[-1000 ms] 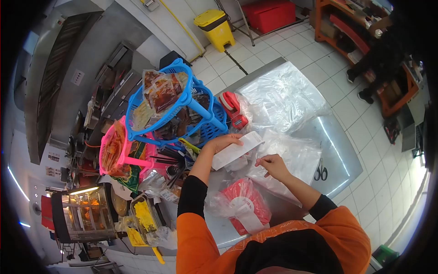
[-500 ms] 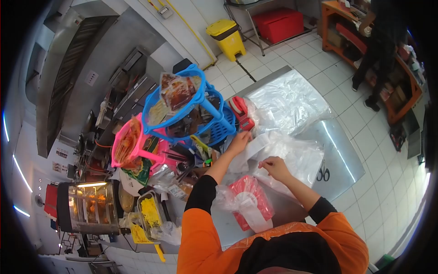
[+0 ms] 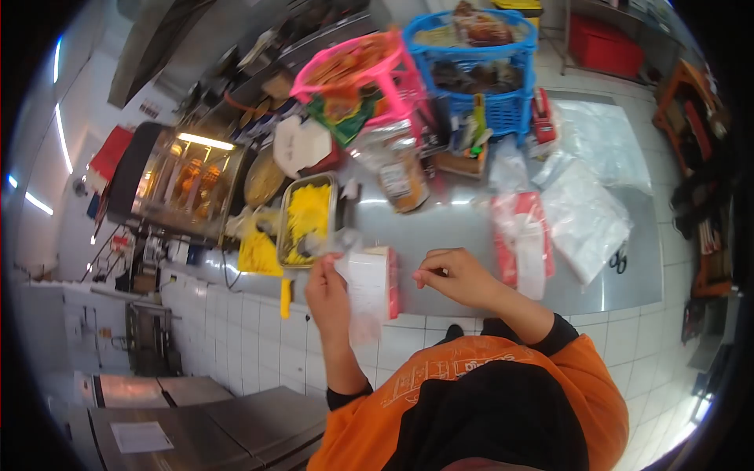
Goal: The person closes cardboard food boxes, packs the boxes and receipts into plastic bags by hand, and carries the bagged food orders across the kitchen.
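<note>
My left hand (image 3: 327, 292) is closed at the fingertips on the clear plastic bag (image 3: 363, 320), beside a red box (image 3: 393, 284) with a white paper slip (image 3: 367, 281) in front of it. My right hand (image 3: 457, 278) is held to the right of that box, its thumb and fingers pinched together; anything between them is too small to tell. Farther right lies a second red package (image 3: 509, 243) in clear plastic with a white slip on it. A metal tray of yellow food (image 3: 308, 210) sits just beyond my left hand.
Pink basket (image 3: 353, 63) and blue basket (image 3: 471, 55) stand at the table's back. Plastic bags (image 3: 585, 212) and black scissors (image 3: 619, 261) lie right. A lit glass food warmer (image 3: 184, 184) is left. A dark-clothed person (image 3: 699, 196) is partly visible at far right.
The view has swung left. My hands have left the plastic bags and red tool; my left hand now grips the bag by the other red box near the yellow food tray.
</note>
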A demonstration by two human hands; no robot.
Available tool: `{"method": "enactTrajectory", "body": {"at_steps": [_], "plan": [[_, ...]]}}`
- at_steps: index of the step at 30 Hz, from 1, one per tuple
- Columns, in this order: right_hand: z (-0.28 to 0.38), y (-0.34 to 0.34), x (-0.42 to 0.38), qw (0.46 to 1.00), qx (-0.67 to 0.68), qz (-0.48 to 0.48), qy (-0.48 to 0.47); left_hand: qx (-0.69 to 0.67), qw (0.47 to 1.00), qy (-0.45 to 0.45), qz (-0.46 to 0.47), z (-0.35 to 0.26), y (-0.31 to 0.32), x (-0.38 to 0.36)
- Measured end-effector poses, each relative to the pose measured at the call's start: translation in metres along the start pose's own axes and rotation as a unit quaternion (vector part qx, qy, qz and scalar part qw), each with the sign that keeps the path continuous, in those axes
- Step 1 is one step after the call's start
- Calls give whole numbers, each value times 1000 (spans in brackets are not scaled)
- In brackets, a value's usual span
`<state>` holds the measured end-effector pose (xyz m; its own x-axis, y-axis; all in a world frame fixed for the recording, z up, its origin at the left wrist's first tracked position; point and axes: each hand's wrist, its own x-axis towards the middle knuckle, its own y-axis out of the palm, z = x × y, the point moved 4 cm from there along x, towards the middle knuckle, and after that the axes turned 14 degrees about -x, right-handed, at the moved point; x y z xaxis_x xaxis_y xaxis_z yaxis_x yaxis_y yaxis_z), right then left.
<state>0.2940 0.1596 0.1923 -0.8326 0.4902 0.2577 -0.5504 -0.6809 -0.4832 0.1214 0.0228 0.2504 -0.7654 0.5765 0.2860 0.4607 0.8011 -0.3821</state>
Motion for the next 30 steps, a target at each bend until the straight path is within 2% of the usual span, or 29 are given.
{"method": "enactTrajectory", "body": {"at_steps": [3, 5, 6, 8, 11, 12, 14, 18, 19, 20, 21, 22, 23, 24, 25, 26, 27, 28, 29, 30], "plan": [[-61, 112, 7, 985, 23, 113, 131, 69, 997, -14, -44, 123, -30, -30], [-98, 172, 9, 969, -45, 181, 161, 153, 987, 40, -39, 197, -42, -39], [-107, 187, 10, 959, -78, 208, 178, 134, 991, -14, -5, 259, -42, -43], [-108, 189, 7, 942, 7, 238, 236, 91, 986, -124, 66, 368, -32, -54], [-121, 190, 1, 907, 76, 265, 318, 180, 960, -171, 127, 403, -21, -46], [-126, 194, -8, 892, 93, 271, 349, 195, 956, -187, 118, 390, -26, -47], [-131, 194, -8, 912, 36, 241, 330, 222, 946, -213, 103, 333, -36, -43], [-118, 179, -7, 920, -134, 205, 307, 244, 949, -137, 147, 319, -33, -16], [-110, 168, -4, 947, -200, 109, 227, 72, 978, -133, 142, 318, -29, -3], [-99, 158, -3, 953, -266, 9, 146, -99, 977, -128, 142, 316, -28, 12], [-88, 144, 2, 936, -333, -93, 62, -268, 945, -123, 142, 313, -22, 33], [-51, 93, 6, 866, -442, -233, 15, -428, 884, -124, 142, 302, -11, 52], [-14, 39, 2, 763, -538, -357, -28, -406, 889, -149, 152, 272, -5, 57], [-22, 8, 0, 717, -575, -393, 14, -383, 893, -174, 161, 236, -2, 56], [-31, -23, -7, 665, -609, -429, 58, -219, 944, -152, 193, 222, 3, 59], [-27, -51, -14, 672, -642, -353, 110, -53, 968, -113, 218, 208, 10, 62], [-23, -77, -22, 674, -670, -271, 153, -24, 963, -81, 254, 175, 23, 51], [-2, -86, -39, 719, -662, -63, 202, 7, 956, -47, 290, 150, 34, 37], [20, -92, -62, 746, -604, 142, 242, 57, 944, -6, 326, 164, 49, 35], [7, -84, -90, 799, -533, 123, 250, 103, 928, 35, 356, 179, 70, 31]]}}
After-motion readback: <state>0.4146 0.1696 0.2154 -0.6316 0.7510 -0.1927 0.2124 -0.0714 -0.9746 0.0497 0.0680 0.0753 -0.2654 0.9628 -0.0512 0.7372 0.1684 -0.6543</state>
